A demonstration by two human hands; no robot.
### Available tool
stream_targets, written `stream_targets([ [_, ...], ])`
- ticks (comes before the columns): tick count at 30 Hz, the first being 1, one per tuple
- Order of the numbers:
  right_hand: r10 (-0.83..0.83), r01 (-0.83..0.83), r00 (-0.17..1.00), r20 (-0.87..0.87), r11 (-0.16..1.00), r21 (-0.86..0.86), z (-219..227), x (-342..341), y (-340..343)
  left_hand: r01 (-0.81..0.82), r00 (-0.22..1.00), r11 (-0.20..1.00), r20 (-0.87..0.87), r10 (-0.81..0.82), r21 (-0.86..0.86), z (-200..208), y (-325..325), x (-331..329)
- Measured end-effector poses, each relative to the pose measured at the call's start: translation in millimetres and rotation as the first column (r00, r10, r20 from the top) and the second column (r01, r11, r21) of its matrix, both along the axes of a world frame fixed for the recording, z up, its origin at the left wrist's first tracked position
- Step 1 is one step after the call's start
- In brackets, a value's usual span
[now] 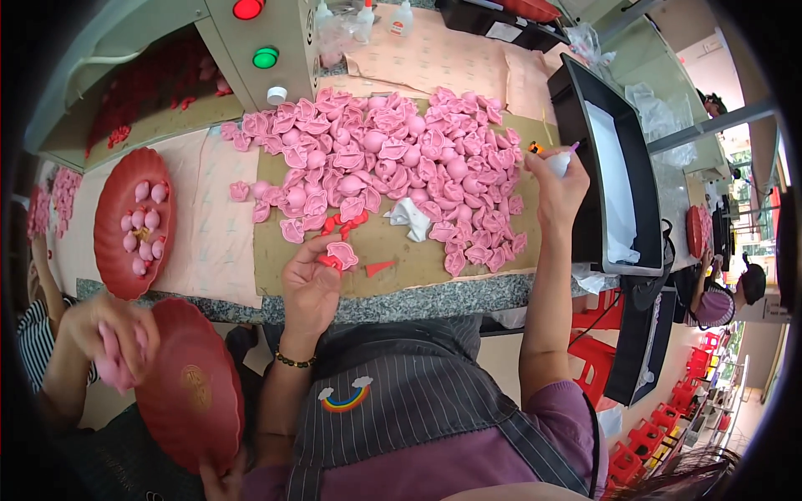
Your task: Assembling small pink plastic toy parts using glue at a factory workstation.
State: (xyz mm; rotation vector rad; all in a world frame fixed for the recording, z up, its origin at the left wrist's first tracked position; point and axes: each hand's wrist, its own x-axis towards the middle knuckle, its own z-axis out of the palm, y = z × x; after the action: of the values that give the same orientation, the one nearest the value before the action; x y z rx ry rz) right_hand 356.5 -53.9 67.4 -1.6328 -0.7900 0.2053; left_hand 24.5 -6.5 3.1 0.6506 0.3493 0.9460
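Our left grip (312, 292) is pinching a pink shell (343, 253), seemingly for steadiness; our right grip (564, 190) is clasping a white bottle (559, 163).

Can't see all of white bottle (560, 162) (right hand (563, 194) around it) | find co-worker's hand (102, 327) blurred | find grey machine (242, 79) cut by upper edge

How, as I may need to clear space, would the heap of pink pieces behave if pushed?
The heap of pink pieces would probably spread loosely, since they lie jumbled. Open ones look light, being thin-rimmed; domed ones could rock or roll.
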Motion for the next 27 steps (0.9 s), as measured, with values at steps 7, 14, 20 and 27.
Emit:
stream_targets([
  [7, 0.132, 0.084, 0.864, 0.487, 0.914, -0.397, -27, 53, 52, -0.012, 1.0, 1.0, 0.023, 0.013, -0.013, 1, 3, -3],
  [14, 0.203, 0.189, 0.68, 0.704, 0.88, -0.436, -21, 50, 46, 0.005, 1.0, 0.998, -0.01, -0.004, 0.057, -12, -2, -3],
  [20, 0.286, -0.279, 0.955, 0.082, 0.956, -0.087, 13, -53, 7, 0.013, 0.966, 0.996, 0.258, 0.01, -0.089, -11, 4, -3],
  [27, 0.628, -0.63, 0.503, -0.594, 0.737, 0.245, -6, -146, -4, 0.112, 0.956, 0.989, 0.282, -0.081, -0.094, 21, -4, 10],
])
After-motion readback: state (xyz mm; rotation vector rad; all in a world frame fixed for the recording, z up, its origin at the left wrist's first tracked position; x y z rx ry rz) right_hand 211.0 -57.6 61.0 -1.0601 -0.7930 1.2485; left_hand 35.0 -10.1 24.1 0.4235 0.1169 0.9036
